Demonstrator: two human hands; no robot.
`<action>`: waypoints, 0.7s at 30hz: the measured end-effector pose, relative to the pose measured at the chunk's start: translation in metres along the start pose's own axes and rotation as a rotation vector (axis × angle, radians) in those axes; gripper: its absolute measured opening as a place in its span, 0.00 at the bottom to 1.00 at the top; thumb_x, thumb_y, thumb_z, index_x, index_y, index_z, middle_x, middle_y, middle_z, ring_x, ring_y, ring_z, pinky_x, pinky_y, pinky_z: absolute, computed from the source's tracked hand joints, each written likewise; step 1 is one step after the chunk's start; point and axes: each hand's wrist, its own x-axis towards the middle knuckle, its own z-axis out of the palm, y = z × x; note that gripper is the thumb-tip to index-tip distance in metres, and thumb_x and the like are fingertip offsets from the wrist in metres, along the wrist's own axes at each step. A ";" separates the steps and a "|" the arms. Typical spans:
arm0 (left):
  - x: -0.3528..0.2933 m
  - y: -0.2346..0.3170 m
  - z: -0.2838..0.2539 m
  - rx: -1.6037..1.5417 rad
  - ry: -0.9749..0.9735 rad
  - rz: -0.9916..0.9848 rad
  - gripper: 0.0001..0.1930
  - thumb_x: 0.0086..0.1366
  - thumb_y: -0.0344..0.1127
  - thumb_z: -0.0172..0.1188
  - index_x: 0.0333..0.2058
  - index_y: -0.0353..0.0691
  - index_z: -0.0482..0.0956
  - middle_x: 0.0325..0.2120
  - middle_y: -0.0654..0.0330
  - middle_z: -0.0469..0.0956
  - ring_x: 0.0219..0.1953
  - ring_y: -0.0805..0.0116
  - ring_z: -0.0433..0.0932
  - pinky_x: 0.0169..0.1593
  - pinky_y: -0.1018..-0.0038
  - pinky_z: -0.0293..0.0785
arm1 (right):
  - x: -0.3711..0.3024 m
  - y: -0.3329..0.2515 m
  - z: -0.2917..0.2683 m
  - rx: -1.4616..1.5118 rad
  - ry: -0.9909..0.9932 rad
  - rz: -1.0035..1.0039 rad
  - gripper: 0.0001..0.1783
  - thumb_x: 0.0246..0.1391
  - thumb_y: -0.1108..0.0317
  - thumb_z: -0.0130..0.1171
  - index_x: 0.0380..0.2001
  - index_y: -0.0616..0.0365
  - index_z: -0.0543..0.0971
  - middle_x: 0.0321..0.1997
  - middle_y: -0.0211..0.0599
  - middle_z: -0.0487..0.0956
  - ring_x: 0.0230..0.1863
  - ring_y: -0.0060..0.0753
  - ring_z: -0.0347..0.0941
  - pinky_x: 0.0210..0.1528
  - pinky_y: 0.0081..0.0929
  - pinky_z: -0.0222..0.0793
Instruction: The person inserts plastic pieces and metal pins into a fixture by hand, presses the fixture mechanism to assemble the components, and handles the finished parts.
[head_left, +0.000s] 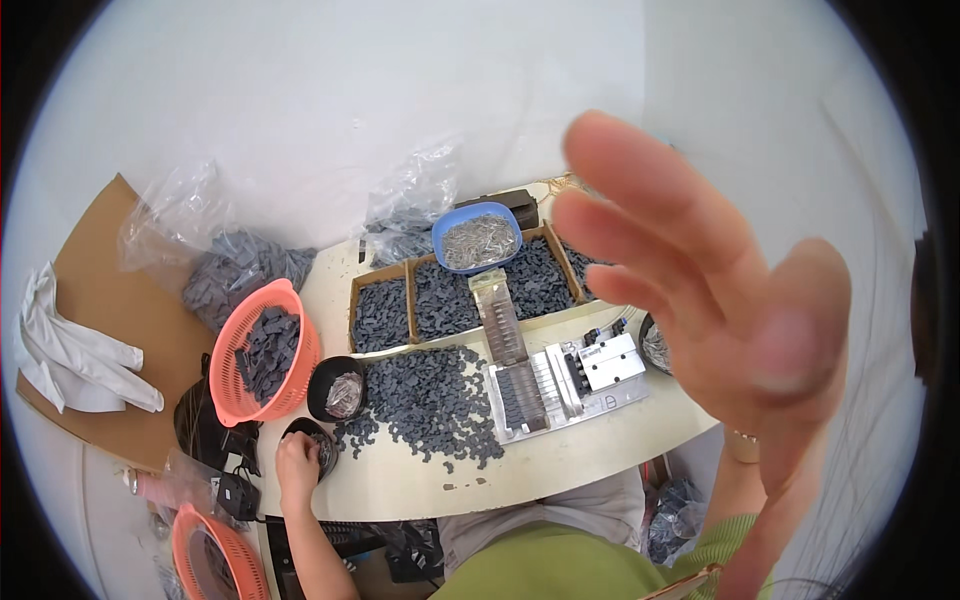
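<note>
my left hand [297, 462] is at the lower black bowl [312, 424], fingers curled over its rim; i cannot tell whether they grip anything. my right hand [730, 300] is raised, fingers spread, nothing visibly held. work appears partway: the metal fixture [555, 380] carries closely set dark pieces [520, 400]; many grey pieces [425, 400] lie loose beside it.

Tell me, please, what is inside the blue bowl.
The blue bowl holds a heap of thin, silvery pieces. Only the top layer shows; whatever lies below it, and the bowl's bottom, is covered.
</note>
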 end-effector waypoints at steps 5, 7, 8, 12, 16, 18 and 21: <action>0.016 0.034 0.012 -0.012 0.194 0.043 0.05 0.57 0.24 0.56 0.29 0.32 0.68 0.25 0.47 0.72 0.32 0.45 0.71 0.36 0.58 0.66 | -0.019 -0.023 -0.069 0.133 -0.210 0.023 0.07 0.65 0.57 0.44 0.44 0.37 0.69 0.71 0.63 0.28 0.73 0.57 0.36 0.68 0.41 0.51; 0.008 0.039 -0.002 -0.080 0.248 -0.033 0.05 0.59 0.25 0.55 0.29 0.33 0.67 0.24 0.48 0.71 0.29 0.48 0.72 0.34 0.60 0.67 | -0.026 0.017 -0.083 0.142 -0.147 -0.001 0.29 0.36 0.55 0.69 0.44 0.49 0.72 0.63 0.57 0.55 0.64 0.47 0.56 0.61 0.36 0.59; 0.006 0.048 -0.002 -0.178 0.298 -0.085 0.05 0.61 0.26 0.54 0.28 0.33 0.67 0.22 0.49 0.71 0.27 0.51 0.72 0.32 0.63 0.67 | -0.031 0.029 -0.094 0.123 -0.112 -0.012 0.42 0.21 0.54 0.81 0.44 0.55 0.73 0.58 0.54 0.69 0.59 0.42 0.66 0.57 0.34 0.62; -0.003 0.108 0.027 -0.808 0.002 0.182 0.04 0.56 0.21 0.58 0.29 0.35 0.74 0.23 0.64 0.75 0.26 0.76 0.74 0.33 0.80 0.72 | -0.064 0.083 -0.154 -0.971 -0.390 0.621 0.14 0.41 0.67 0.67 0.33 0.57 0.78 0.34 0.36 0.79 0.39 0.36 0.77 0.40 0.32 0.72; -0.011 0.218 0.056 -0.924 -0.306 0.398 0.08 0.53 0.21 0.61 0.33 0.36 0.77 0.28 0.58 0.79 0.30 0.67 0.79 0.35 0.74 0.75 | -0.123 0.135 -0.178 -1.430 -0.498 0.620 0.08 0.41 0.68 0.64 0.29 0.53 0.79 0.32 0.38 0.79 0.36 0.42 0.77 0.37 0.36 0.73; -0.010 0.249 0.068 -0.793 -0.156 0.647 0.09 0.52 0.22 0.62 0.33 0.38 0.78 0.27 0.57 0.78 0.30 0.61 0.77 0.34 0.70 0.74 | -0.133 0.152 -0.176 -1.405 -0.485 0.573 0.07 0.41 0.69 0.63 0.28 0.53 0.79 0.31 0.37 0.79 0.36 0.41 0.77 0.37 0.36 0.73; -0.006 0.267 0.083 -0.555 0.010 0.894 0.12 0.48 0.24 0.61 0.34 0.38 0.79 0.27 0.60 0.75 0.33 0.62 0.74 0.36 0.69 0.70 | -0.136 0.154 -0.176 -1.390 -0.416 0.583 0.05 0.41 0.70 0.63 0.25 0.54 0.78 0.30 0.36 0.78 0.36 0.41 0.76 0.36 0.36 0.72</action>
